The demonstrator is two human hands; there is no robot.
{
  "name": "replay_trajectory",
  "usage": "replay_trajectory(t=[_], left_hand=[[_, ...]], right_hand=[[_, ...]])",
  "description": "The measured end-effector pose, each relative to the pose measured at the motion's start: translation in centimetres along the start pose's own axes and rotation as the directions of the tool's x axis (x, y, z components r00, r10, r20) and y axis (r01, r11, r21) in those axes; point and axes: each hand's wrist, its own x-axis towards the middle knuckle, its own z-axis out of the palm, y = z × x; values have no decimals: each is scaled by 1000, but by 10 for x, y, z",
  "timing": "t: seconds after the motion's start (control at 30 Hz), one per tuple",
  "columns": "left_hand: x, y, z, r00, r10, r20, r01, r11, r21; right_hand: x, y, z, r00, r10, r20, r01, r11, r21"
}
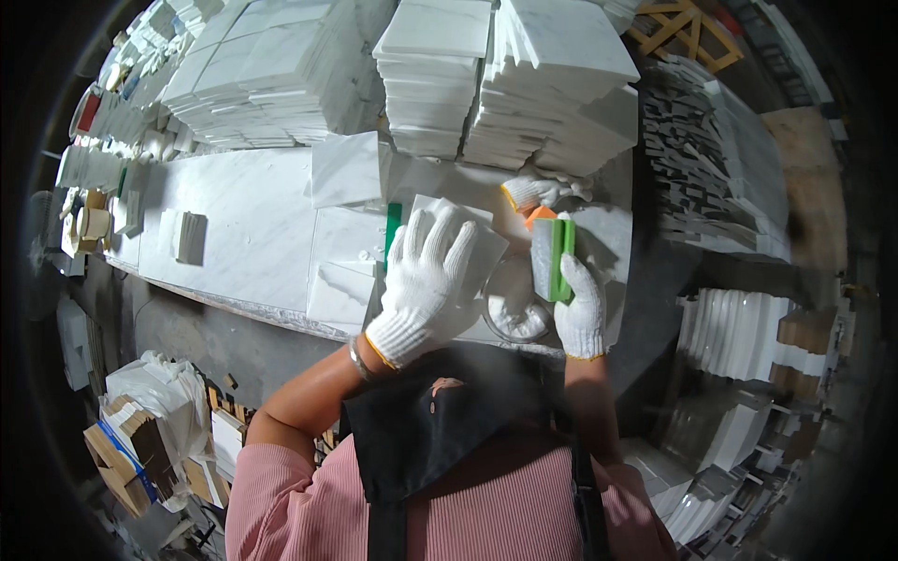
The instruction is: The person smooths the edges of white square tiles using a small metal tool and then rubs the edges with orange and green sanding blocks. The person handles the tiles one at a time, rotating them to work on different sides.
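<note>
My left hand [426, 280], in a white knit glove, lies with fingers stretched out over a white marble tile [484, 251]. The tile's right part shows beyond the fingers; the rest is under the glove. My right hand [582, 313], gloved alike, grips a sanding block [556, 257] with a green handle and a grey face, just right of the tile. An orange piece [540, 217] sits behind the block, beside a loose white glove [552, 192] with a yellow cuff. Left of my left fingers stands a green strip [393, 234]. A bunched white cloth or glove [517, 316] lies between my hands.
Tall stacks of marble tiles [432, 93] line the worktable's far side. More tiles [348, 168] lie left of my hand on the table [248, 215]. Rows of stacked pieces [683, 150] stand at the right; wrapped bundles [159, 402] sit on the lower left floor.
</note>
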Motion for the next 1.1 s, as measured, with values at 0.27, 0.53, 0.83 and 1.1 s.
replay_trajectory(t=[0.27,0.53,0.83,1.1], left_hand=[[31,-48,-17,904,405,136,-387,912,-137],[5,-50,-9,981,118,152,-119,993,-8],[5,-52,-1,986,143,84,-137,988,-65],[5,-53,2,988,138,72,-133,989,-72]], right_hand=[[5,0,-6,981,115,157,-116,993,-6],[-1,5,-2,976,114,186,-98,991,-93],[7,16,22,995,82,60,-54,926,-374],[14,22,24,999,1,37,19,851,-525]])
